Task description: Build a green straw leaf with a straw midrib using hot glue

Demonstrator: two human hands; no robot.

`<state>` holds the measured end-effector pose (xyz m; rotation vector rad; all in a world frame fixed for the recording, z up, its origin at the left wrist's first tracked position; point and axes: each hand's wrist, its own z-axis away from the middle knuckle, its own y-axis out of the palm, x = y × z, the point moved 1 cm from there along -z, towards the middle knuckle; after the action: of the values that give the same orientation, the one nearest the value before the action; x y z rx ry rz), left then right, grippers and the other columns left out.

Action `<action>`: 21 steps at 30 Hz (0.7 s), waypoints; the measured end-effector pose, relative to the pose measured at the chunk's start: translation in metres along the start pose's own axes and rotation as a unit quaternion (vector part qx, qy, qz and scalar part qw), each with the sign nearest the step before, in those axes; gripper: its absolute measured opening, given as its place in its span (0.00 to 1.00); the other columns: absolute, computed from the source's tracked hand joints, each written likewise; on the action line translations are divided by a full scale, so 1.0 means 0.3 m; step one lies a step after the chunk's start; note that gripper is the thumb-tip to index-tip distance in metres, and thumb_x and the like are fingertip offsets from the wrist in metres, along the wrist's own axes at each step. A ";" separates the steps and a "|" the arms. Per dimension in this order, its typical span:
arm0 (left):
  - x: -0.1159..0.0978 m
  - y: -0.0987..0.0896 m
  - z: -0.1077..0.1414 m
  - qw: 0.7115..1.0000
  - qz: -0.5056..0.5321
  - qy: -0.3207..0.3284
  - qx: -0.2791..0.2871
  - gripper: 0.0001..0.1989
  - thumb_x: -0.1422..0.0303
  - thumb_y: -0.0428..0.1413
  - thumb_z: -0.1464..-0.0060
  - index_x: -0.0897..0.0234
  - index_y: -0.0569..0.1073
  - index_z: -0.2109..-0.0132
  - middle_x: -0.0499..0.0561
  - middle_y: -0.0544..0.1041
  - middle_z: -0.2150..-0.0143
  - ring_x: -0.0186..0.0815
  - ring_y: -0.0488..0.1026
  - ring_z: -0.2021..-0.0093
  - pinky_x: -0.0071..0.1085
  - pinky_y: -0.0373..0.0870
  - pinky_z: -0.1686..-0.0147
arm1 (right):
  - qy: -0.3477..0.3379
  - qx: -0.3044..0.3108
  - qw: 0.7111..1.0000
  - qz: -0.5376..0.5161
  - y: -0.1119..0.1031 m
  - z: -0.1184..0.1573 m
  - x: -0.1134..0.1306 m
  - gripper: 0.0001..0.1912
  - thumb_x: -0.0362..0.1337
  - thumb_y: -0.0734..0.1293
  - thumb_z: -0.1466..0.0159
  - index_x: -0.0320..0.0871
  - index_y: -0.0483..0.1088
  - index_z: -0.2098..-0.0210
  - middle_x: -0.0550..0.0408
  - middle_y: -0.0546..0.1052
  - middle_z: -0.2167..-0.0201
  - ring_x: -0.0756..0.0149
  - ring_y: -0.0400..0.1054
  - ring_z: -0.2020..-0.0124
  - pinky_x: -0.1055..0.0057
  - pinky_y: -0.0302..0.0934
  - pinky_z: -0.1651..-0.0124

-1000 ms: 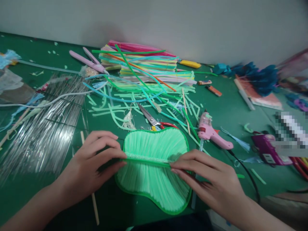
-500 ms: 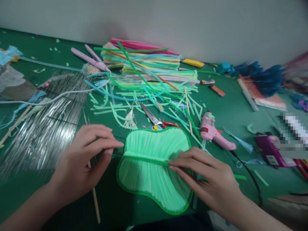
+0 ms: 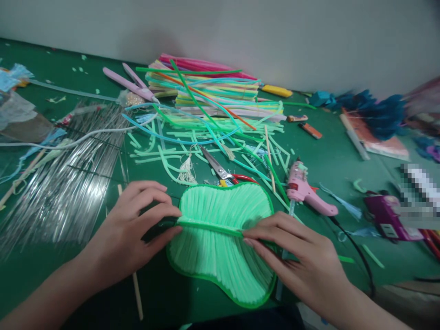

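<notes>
A light green fan-like piece made of pipe cleaners (image 3: 220, 266) has a darker green edging and a raised rib (image 3: 209, 225) across its middle. At the rib's left end, my left hand (image 3: 144, 222) is closed, thumb and forefinger on either side of it. My right hand (image 3: 292, 247) pinches the rib's right end between thumb and fingers, hiding part of the right edge. Scissors with red handles (image 3: 220, 168) lie just behind the piece. Beneath my left hand lies a thin wooden stick (image 3: 137, 295), partly covered.
Bundles of coloured pipe cleaners (image 3: 220, 91) and cut green pieces spread across the back. To the right lie a pink glue gun (image 3: 302, 188) with a cord, an orange lighter (image 3: 311, 130) and a purple box (image 3: 388, 215). Silvery wires (image 3: 82, 183) fan out on the left.
My left hand has moved right and its thumb and forefinger have closed on the rib's left end. My right hand keeps its pinch in about the same place.
</notes>
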<state>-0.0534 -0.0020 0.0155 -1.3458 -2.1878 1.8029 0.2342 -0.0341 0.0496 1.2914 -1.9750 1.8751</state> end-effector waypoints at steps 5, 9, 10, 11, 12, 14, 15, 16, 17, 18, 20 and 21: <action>0.000 0.001 -0.001 1.000 0.000 0.007 -0.005 0.08 0.72 0.59 0.43 0.57 0.74 0.56 0.50 0.74 0.58 0.43 0.67 0.47 0.42 0.67 0.49 | 0.001 0.002 1.000 -0.001 0.003 -0.002 0.002 0.10 0.26 0.67 0.36 0.44 0.76 0.58 0.52 0.77 0.65 0.66 0.72 0.64 0.70 0.68 0.62; -0.008 0.001 -0.001 1.000 0.013 0.005 -0.008 0.08 0.74 0.57 0.42 0.58 0.74 0.56 0.51 0.73 0.58 0.43 0.66 0.46 0.42 0.66 0.49 | -0.002 0.008 1.000 0.001 0.004 0.000 0.000 0.10 0.25 0.68 0.36 0.43 0.76 0.58 0.52 0.76 0.64 0.67 0.72 0.62 0.70 0.68 0.61; -0.008 0.000 -0.001 1.000 0.017 0.004 -0.010 0.08 0.74 0.57 0.42 0.58 0.74 0.56 0.51 0.73 0.58 0.43 0.66 0.46 0.43 0.66 0.49 | -0.003 0.009 1.000 0.002 0.004 0.001 -0.001 0.10 0.25 0.68 0.36 0.43 0.75 0.58 0.52 0.76 0.64 0.67 0.72 0.62 0.70 0.68 0.61; -0.008 -0.001 -0.002 1.000 0.019 0.005 -0.009 0.08 0.74 0.57 0.42 0.57 0.74 0.56 0.51 0.73 0.58 0.43 0.66 0.46 0.43 0.67 0.49 | -0.004 0.009 1.000 0.004 0.004 0.002 -0.003 0.10 0.26 0.67 0.36 0.43 0.75 0.57 0.52 0.76 0.63 0.67 0.72 0.62 0.70 0.68 0.60; -0.007 -0.001 -0.003 1.000 0.017 0.010 -0.007 0.08 0.74 0.57 0.42 0.57 0.74 0.57 0.51 0.73 0.59 0.43 0.66 0.46 0.42 0.67 0.49 | -0.004 0.008 1.000 0.007 0.004 0.003 -0.004 0.10 0.26 0.67 0.36 0.44 0.75 0.57 0.52 0.76 0.63 0.66 0.72 0.62 0.70 0.69 0.60; -0.004 -0.002 -0.006 1.000 0.010 0.017 -0.004 0.09 0.75 0.57 0.43 0.56 0.75 0.58 0.50 0.74 0.60 0.42 0.67 0.47 0.42 0.68 0.50 | -0.004 0.002 1.000 0.012 0.004 0.004 -0.006 0.10 0.27 0.67 0.36 0.44 0.75 0.57 0.51 0.76 0.63 0.66 0.72 0.62 0.69 0.69 0.61; -0.003 -0.002 -0.008 1.000 0.007 0.019 -0.002 0.09 0.75 0.57 0.43 0.56 0.75 0.59 0.49 0.74 0.60 0.42 0.67 0.47 0.41 0.68 0.50 | -0.005 0.000 1.000 0.015 0.004 0.005 -0.006 0.10 0.27 0.67 0.35 0.44 0.75 0.57 0.51 0.76 0.63 0.66 0.73 0.62 0.69 0.70 0.61; -0.003 -0.001 -0.010 1.000 0.004 0.018 -0.002 0.08 0.75 0.57 0.43 0.56 0.75 0.59 0.49 0.74 0.61 0.42 0.67 0.48 0.41 0.68 0.51 | -0.005 -0.001 1.000 0.017 0.004 0.005 -0.007 0.10 0.28 0.67 0.35 0.45 0.75 0.57 0.52 0.76 0.63 0.65 0.73 0.62 0.69 0.70 0.61; -0.002 0.000 -0.012 1.000 0.002 0.014 -0.001 0.08 0.75 0.57 0.43 0.56 0.75 0.60 0.49 0.75 0.61 0.42 0.67 0.48 0.41 0.68 0.51 | -0.006 0.000 1.000 0.019 0.005 0.006 -0.007 0.10 0.28 0.67 0.35 0.45 0.75 0.57 0.52 0.76 0.63 0.65 0.73 0.62 0.69 0.70 0.61; -0.003 0.001 -0.013 1.000 0.002 0.009 -0.001 0.07 0.75 0.57 0.43 0.56 0.75 0.60 0.49 0.75 0.62 0.42 0.67 0.48 0.41 0.68 0.51 | -0.007 0.000 1.000 0.020 0.004 0.006 -0.007 0.10 0.28 0.67 0.35 0.45 0.76 0.57 0.52 0.76 0.63 0.65 0.73 0.62 0.69 0.70 0.61; -0.004 0.004 -0.015 1.000 0.004 0.002 0.000 0.07 0.74 0.57 0.43 0.56 0.75 0.61 0.49 0.75 0.62 0.42 0.68 0.48 0.41 0.68 0.51 | -0.009 0.003 1.000 0.021 0.004 0.006 -0.006 0.10 0.28 0.67 0.35 0.45 0.76 0.57 0.52 0.76 0.63 0.66 0.73 0.62 0.69 0.70 0.61; -0.004 0.003 -0.014 1.000 0.006 -0.003 0.000 0.07 0.74 0.58 0.43 0.56 0.76 0.61 0.49 0.75 0.62 0.42 0.68 0.48 0.41 0.68 0.51 | -0.011 0.004 1.000 0.021 0.005 0.006 -0.006 0.10 0.28 0.67 0.35 0.44 0.76 0.57 0.51 0.76 0.63 0.66 0.73 0.62 0.69 0.70 0.61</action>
<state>-0.0499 0.0007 0.0167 -1.3585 -2.1882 1.8114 0.2352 -0.0349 0.0471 1.2871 -2.0228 1.8984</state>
